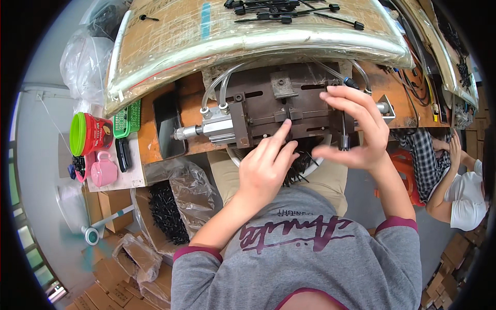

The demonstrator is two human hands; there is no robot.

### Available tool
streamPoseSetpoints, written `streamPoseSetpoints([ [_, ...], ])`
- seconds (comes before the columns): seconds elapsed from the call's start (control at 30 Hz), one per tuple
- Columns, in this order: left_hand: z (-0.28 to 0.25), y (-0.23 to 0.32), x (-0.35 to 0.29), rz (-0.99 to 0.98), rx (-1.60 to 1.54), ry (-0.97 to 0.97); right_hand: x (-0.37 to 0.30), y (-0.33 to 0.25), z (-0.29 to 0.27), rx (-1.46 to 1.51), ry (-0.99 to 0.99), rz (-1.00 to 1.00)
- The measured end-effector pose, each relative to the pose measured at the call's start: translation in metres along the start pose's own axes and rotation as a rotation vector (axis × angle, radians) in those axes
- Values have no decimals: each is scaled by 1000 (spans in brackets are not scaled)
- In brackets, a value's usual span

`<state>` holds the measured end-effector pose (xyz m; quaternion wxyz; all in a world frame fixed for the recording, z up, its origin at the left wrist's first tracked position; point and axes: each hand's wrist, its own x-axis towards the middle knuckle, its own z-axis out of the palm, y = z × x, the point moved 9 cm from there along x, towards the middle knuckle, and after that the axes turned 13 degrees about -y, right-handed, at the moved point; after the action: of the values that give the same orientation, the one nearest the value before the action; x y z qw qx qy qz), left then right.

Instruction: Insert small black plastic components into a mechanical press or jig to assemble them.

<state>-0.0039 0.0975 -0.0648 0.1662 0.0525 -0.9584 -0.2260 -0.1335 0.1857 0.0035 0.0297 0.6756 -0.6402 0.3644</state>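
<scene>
My left hand (263,168) reaches over the near edge of a dark metal clamping fixture (263,108). Its index finger is stretched out, the tip at a small dark block (287,114) in the fixture's middle. The other fingers are partly bent, with nothing plainly gripped. My right hand (364,132) is open at the fixture's right end, thumb and fingers wide apart. A thin black rod with a ribbed black head (344,142) shows in that gap; I cannot tell whether the hand touches it. A silver air cylinder (218,126) sits at the fixture's left.
Several black rods (284,10) lie on a raised, plastic-covered cardboard surface (170,41). A phone (169,126), pink mug (104,170), red and green tub (92,134) and green basket (127,118) stand left. Black parts fill a box (168,212) below. Another person (457,191) sits right.
</scene>
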Motion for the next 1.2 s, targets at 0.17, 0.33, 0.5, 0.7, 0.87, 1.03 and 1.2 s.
streamPoseSetpoints([
  [0.17,11,3,10,42,190,-4,-9,10,-1,266,19,193],
  [0.33,15,6,13,65,323,-109,-24,10,5,236,-29,241],
  [0.5,-36,-2,48,143,24,-36,-36,-12,34,23,-167,230],
  [0.7,-121,-36,128,224,345,387,-36,-24,84,-211,-281,108],
  [0.87,-89,-75,176,97,267,125,-23,-22,92,-378,-322,132],
  [1.03,-109,-77,159,-57,-236,58,-21,-22,92,-370,-372,163],
  [1.2,-125,-50,99,-55,-395,40,21,8,50,10,-255,259],
])
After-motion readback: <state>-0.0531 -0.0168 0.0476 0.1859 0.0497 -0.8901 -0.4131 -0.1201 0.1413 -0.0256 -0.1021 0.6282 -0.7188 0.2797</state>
